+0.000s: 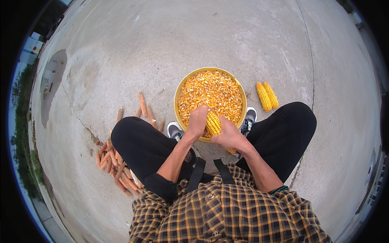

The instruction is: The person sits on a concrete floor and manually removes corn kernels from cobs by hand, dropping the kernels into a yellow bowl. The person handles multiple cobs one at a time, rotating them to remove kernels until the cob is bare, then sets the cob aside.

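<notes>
Both of my hands grip one ear of yellow corn [214, 124] over the near side of a round basin. My left hand [198, 121] holds its left side, and my right hand [227, 131] wraps its lower right part. Rows of kernels show on the part between my hands; the rest is hidden by my fingers. Below them the basin [175, 103], with a yellowish inner wall and pale rim, is filled with loose corn kernels [212, 88]. It stands on the ground between my shoes.
Two full ears of corn [267, 96] lie right of the basin. Another ear [231, 151] shows partly beneath my right wrist. Bare cobs [114, 161] are heaped beside my left knee, with several more cobs [142, 104] scattered ahead of it. The concrete ground [152, 45] has cracks.
</notes>
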Available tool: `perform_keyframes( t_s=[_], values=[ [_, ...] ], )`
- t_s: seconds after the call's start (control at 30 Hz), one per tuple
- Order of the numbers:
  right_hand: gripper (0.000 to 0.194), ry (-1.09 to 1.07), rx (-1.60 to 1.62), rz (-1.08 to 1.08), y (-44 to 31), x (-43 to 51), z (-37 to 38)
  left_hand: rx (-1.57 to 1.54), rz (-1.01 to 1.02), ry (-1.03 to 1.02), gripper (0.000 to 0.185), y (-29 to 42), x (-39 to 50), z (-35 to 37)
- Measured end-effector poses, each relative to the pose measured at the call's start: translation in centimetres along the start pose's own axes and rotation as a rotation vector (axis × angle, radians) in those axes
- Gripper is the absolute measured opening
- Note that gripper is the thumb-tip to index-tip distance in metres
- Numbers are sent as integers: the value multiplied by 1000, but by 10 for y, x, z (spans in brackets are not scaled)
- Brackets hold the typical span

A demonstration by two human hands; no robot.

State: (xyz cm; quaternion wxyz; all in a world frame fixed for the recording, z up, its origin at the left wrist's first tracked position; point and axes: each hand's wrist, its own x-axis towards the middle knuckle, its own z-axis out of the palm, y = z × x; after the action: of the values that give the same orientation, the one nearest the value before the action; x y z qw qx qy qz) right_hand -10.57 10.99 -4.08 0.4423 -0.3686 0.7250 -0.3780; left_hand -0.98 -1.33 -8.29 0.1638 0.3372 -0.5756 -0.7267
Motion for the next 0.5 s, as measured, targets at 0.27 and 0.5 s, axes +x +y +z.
perform_keyframes(
  t_s=[0.27, 0.5],
  values=[
    [55, -77, 63, 138, 1, 0, 2, -30, -227, -62, 21, 12, -4, 1],
    [62, -28, -367, 107, -10, -4, 8, -111, -309, 6, 21, 6, -2, -2]
  ],
)
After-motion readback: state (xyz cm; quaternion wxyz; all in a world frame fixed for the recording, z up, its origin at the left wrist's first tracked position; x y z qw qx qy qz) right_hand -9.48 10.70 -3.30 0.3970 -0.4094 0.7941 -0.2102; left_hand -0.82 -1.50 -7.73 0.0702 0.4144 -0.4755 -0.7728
